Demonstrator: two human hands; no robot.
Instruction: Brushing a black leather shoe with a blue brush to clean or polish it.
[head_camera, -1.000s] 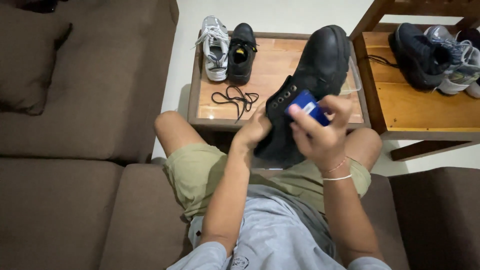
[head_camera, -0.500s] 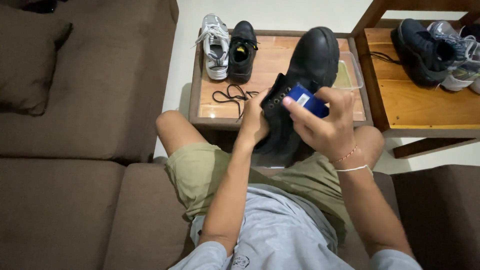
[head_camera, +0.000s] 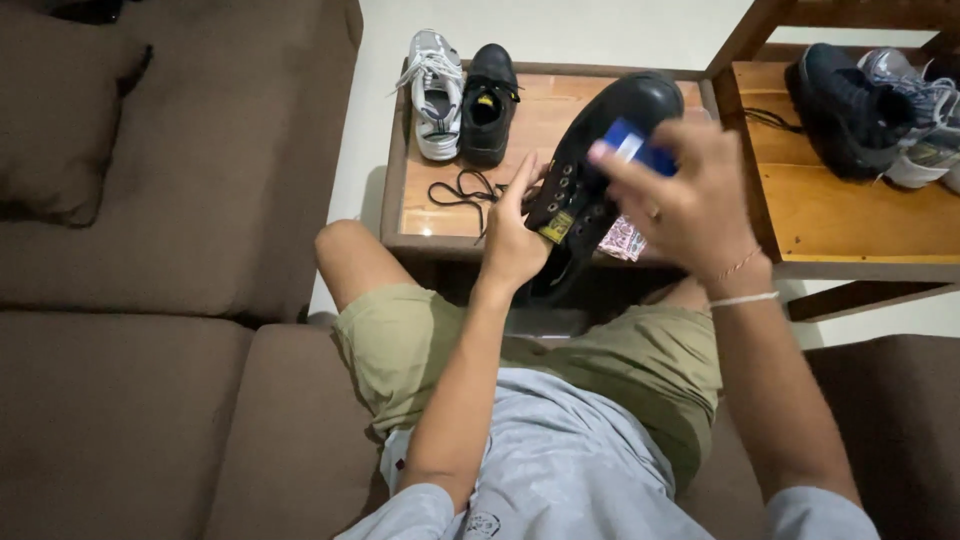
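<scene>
A black boot (head_camera: 600, 170) is held tilted above the low wooden table (head_camera: 440, 215), toe pointing away. The left hand (head_camera: 515, 235) grasps its laceless collar from the side, while the right hand (head_camera: 690, 205) pinches a small blue object (head_camera: 636, 146) in its fingertips against the boot's upper

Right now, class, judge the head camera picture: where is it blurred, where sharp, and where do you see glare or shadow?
Head view: the right hand and the blue object in its fingers are smeared by motion blur; the left hand and black boot are sharper; soft glare lies on the wooden table and the boot's toe; the sofa is dim, in even shadow.
</scene>
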